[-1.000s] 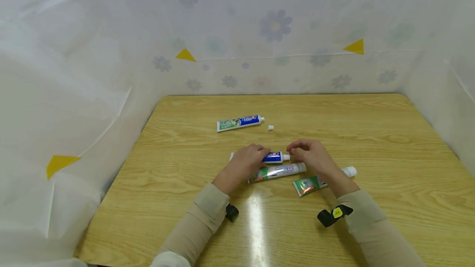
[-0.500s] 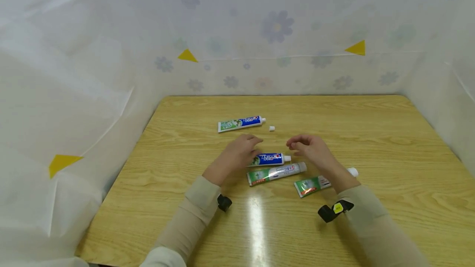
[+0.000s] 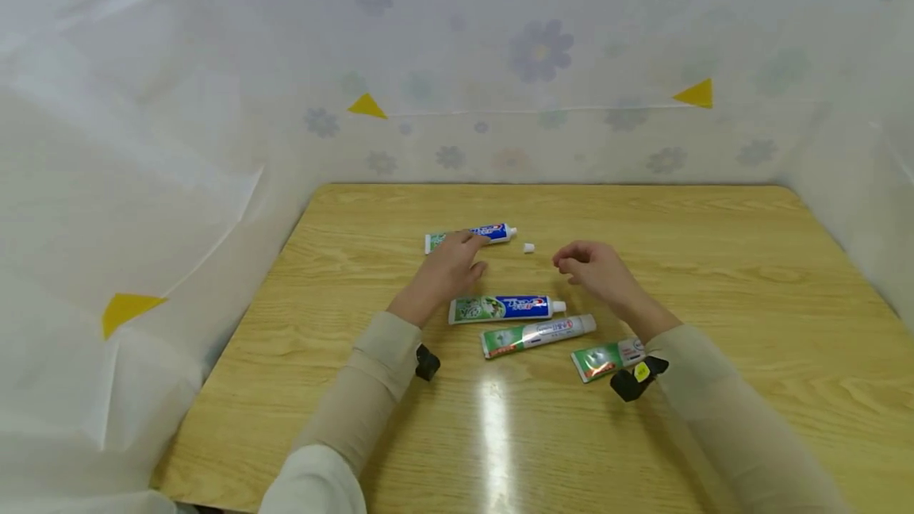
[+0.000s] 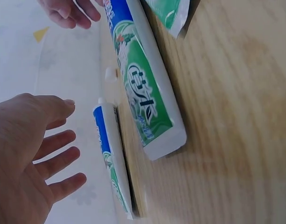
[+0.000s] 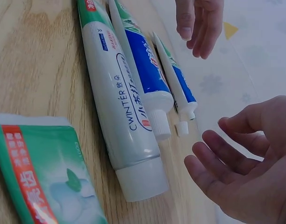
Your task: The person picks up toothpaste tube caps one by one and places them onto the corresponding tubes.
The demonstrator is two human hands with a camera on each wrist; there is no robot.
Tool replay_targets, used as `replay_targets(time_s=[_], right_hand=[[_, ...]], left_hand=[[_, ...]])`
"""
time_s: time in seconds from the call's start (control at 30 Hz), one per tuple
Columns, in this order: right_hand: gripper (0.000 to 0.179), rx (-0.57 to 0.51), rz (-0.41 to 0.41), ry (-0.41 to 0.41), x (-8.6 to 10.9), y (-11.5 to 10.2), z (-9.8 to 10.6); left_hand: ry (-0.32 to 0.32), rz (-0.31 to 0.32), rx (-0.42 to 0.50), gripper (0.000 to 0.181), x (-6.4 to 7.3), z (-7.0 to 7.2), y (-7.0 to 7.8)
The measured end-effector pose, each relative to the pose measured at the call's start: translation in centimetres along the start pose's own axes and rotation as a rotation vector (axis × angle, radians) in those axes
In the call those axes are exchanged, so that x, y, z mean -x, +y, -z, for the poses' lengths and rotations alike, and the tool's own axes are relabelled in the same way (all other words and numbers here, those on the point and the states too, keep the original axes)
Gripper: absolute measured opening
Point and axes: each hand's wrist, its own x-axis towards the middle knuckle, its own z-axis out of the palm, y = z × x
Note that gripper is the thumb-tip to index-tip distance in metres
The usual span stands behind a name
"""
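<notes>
Over the far blue-and-green toothpaste tube (image 3: 497,234), my left hand (image 3: 446,268) hovers, overlapping its middle in the head view. The left wrist view shows that hand's fingers (image 4: 59,161) spread and holding nothing, apart from the far tube. The far tube's nozzle is bare, and a small white cap (image 3: 528,247) lies just right of it. My right hand (image 3: 600,272) is above the table near the cap, fingers loosely bent and nothing held. A second blue-and-green toothpaste tube (image 3: 500,308), with its white cap on, lies between and below the hands.
Nearer me lies a green-and-silver toothpaste tube (image 3: 539,335) with a white cap. Another green toothpaste tube (image 3: 598,360) lies under the right wrist, partly hidden by the wrist camera (image 3: 638,377). A floral white sheet (image 3: 540,141) rises behind the wooden table (image 3: 750,300).
My left hand has let go of the nearer blue-and-green tube and moved away from me to the far tube. My right hand has moved slightly farther out, away from the nearer tube's cap.
</notes>
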Motion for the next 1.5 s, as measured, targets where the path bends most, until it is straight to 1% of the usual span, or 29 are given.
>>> replay_targets(time_s=[0.13, 0.27, 0.43, 0.6, 0.7, 0.87, 1.03, 1.2, 1.3, 1.4, 1.5], right_hand=[[0.032, 0.073, 0.011, -0.002, -0.6, -0.2, 0.1], [0.030, 0.183, 0.035, 0.020, -1.4, -0.6, 0.2], [0.028, 0.305, 0.058, 0.041, -2.5, -0.8, 0.1], [0.028, 0.374, 0.072, 0.028, -3.9, -0.8, -0.6], [0.029, 0.404, 0.065, 0.008, -4.7, -0.9, -1.0], [0.036, 0.435, 0.028, -0.035, -5.8, -1.0, -1.9], [0.043, 0.450, 0.001, -0.059, -6.5, -1.3, -2.6], [0.036, 0.530, 0.025, -0.084, -6.5, -1.9, -3.2], [0.030, 0.579, 0.041, -0.091, -6.3, -1.9, -3.4], [0.028, 0.609, 0.054, -0.074, -6.1, -1.5, -3.3], [0.029, 0.608, 0.063, -0.062, -5.9, -0.9, -3.1]], left_hand=[[-0.004, 0.021, -0.011, 0.046, -0.9, 0.3, 0.0], [-0.002, 0.048, 0.001, 0.046, -1.9, 0.7, 0.0], [-0.049, 0.090, 0.000, 0.046, -2.9, 0.7, -0.4], [-0.080, 0.140, -0.008, 0.049, -3.7, 0.3, -1.2], [-0.096, 0.182, -0.015, 0.051, -3.8, 0.0, -1.7], [-0.154, 0.251, -0.046, 0.053, -3.9, -0.6, -2.2], [-0.174, 0.241, -0.059, 0.053, -4.1, -1.0, -1.7], [-0.215, 0.242, -0.069, 0.060, -4.0, -1.3, -0.8], [-0.207, 0.241, -0.091, 0.062, -3.9, -1.5, -0.6], [-0.172, 0.243, -0.081, 0.060, -3.7, -1.6, -0.4], [-0.162, 0.259, -0.051, 0.058, -3.6, -1.7, -0.3]])
